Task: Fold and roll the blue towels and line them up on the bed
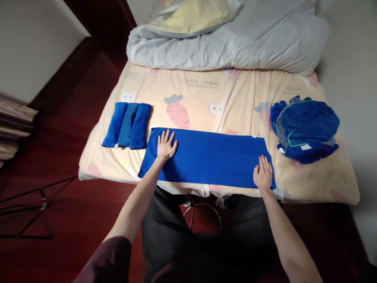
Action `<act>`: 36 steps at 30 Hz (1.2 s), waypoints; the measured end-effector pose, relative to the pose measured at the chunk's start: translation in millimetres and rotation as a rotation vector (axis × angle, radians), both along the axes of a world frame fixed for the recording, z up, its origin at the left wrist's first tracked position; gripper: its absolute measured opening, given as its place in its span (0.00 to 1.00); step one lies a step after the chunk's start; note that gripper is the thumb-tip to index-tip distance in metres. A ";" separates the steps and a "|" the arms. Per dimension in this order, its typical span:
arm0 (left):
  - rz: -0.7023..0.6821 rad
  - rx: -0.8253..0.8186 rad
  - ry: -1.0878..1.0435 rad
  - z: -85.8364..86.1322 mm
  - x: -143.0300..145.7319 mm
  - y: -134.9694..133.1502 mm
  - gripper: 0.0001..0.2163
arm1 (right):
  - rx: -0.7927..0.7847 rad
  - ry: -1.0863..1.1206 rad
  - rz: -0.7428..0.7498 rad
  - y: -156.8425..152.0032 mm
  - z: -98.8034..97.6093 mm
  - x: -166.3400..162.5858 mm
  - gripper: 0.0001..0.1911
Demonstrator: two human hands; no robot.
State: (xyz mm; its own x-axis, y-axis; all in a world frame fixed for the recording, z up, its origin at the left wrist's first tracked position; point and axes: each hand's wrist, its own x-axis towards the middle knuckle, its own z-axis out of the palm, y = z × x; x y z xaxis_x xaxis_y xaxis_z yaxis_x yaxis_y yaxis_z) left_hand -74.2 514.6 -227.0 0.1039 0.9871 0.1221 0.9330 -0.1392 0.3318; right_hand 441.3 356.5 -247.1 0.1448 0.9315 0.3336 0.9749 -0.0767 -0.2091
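A long rectangular cloth of plain blue, soft-looking fabric [215, 159] is spread flat along the near edge of a bed covered with a peach printed sheet [141, 88]. The cloth is pressed by both bare hands, and nothing is grasped by either. The left hand [167, 146] is laid palm down near the left end, its fingers fanned apart; the right hand [263, 173] is rested flat near the right end, its fingers held together. A small white tag [256, 136] is seen at the far edge of the cloth.

To the left, three narrow blue cloth bundles [128, 125] are set side by side and touching, the middle one paler and more mottled; whether they are rolled or folded cannot be told. To the right, a rumpled, rounded heap of blue cloths [309, 124] is borne by the sheet, with bright green edging and white tags exposed.

The sheet is patterned with carrots and rabbits and is creased in soft ridges. Across the far side, a puffy grey quilt [265, 45] is bunched, and on it a pale yellow, smooth-surfaced cushion-like item [200, 17] is placed; its contents cannot be made out.
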 end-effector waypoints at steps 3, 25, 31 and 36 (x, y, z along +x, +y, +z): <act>0.060 -0.008 -0.007 -1.6 -26.3 10.7 0.31 | -0.003 -0.004 -0.003 0.3 2.3 -0.6 0.30; -0.171 0.023 -0.124 -11.2 -105.9 37.0 0.31 | -0.318 0.066 0.361 93.6 65.9 -146.8 0.32; -0.139 0.023 -0.028 -13.2 -108.8 38.1 0.29 | -0.346 0.114 0.527 117.2 45.8 -200.5 0.30; -0.147 0.024 -0.035 -12.6 -108.3 38.2 0.30 | -0.329 0.101 0.411 117.4 34.0 -125.7 0.30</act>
State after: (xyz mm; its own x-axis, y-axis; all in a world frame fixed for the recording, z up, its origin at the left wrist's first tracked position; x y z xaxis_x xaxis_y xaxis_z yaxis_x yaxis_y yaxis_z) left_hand -182.5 552.8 -239.6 0.2425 0.9582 0.1520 0.8898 -0.2821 0.3587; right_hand 315.6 473.9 -213.2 -0.2379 0.9711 0.0182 0.9144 0.2302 -0.3330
